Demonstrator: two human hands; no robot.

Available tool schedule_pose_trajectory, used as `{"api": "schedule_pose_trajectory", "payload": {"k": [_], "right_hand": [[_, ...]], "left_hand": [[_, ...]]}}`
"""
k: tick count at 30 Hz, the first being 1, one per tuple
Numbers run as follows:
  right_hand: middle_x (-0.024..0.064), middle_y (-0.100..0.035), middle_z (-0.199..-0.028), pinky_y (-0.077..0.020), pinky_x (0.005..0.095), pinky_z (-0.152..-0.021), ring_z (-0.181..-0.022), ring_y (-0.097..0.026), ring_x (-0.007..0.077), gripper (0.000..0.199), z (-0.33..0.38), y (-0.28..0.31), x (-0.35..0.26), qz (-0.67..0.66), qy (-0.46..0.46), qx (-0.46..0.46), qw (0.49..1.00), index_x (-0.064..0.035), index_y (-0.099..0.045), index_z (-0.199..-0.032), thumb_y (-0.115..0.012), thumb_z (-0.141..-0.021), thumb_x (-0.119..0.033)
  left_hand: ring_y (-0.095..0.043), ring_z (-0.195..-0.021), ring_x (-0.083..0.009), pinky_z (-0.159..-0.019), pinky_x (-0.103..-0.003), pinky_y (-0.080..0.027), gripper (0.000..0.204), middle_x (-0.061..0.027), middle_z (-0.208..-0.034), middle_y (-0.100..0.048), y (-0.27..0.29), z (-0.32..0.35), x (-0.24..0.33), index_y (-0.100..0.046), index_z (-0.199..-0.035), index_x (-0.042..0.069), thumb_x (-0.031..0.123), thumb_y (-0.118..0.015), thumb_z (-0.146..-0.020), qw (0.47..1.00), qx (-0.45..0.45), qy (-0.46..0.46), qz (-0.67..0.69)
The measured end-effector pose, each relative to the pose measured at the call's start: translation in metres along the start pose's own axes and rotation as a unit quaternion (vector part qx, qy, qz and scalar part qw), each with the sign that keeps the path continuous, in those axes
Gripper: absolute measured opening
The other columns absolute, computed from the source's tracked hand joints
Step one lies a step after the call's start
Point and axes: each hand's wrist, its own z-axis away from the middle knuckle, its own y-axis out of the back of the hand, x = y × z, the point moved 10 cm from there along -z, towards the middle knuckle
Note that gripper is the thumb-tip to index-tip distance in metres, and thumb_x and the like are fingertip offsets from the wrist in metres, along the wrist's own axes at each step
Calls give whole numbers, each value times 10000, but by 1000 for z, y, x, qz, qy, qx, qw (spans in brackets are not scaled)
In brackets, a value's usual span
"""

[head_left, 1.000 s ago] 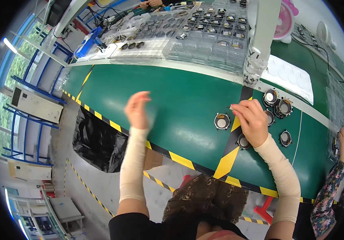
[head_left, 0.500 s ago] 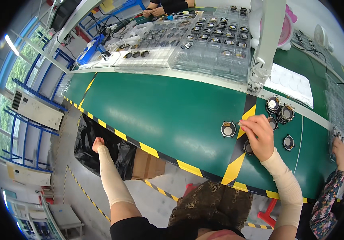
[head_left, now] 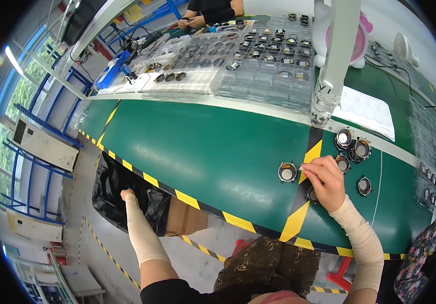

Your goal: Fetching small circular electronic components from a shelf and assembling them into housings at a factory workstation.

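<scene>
Your right hand (head_left: 326, 183) sits on the green belt (head_left: 197, 152), fingers curled and tips pinched together over a small round metal part (head_left: 312, 194) that's mostly hidden under the palm; can't tell if you're actually gripping it or just resting on it. Another round part (head_left: 287, 172) lies just left of your fingertips, more of them (head_left: 352, 144) clustered just beyond the hand, prob. kept close so they're in easy reach. Your left hand (head_left: 126, 194) is down below the belt edge, at the black bag (head_left: 126, 197) lining the cardboard box (head_left: 185, 219) on the floor; the hand's mostly buried in the bag, so open vs. closed can't be told. Vs. half a sec ago: left arm's gone further down and in toward the bag, right hand barely shifted, parts on the belt haven't moved.
</scene>
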Motion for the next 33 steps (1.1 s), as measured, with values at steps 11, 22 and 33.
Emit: {"api": "schedule_pose_trajectory", "payload": {"k": [11, 22, 33], "right_hand": [[96, -582, -849, -451, 328, -613, -742, -548, 253, 242, -4, -1, -4, -16, -9, 20, 1000, -1, -664, -961, -698, -723, 34], [92, -581, -853, -457, 336, -636, -762, -552, 252, 208, 3, 6, 3, 12, -15, 11, 1000, -11, -669, -953, -678, -747, 16], [89, -579, -864, -459, 335, -639, -768, -554, 251, 195, 1, 15, 5, 4, -3, 20, 1000, -18, -665, -949, -677, -755, -2]], "left_hand": [[-599, -986, -313, -878, -386, -468, 351, -213, -1112, -592, 251, 60, 124, -563, -1169, -43, -19, -496, -825, 845, 325, -243, 348], [-610, -904, -321, -763, -394, -502, 433, -135, -1026, -588, 352, 551, 434, -539, -1203, 100, 252, -680, -823, 494, -308, -768, 266], [-646, -783, -294, -688, -374, -507, 289, -136, -842, -641, 324, 596, 460, -582, -953, 14, 140, -734, -742, 455, -491, -705, 235]]}}
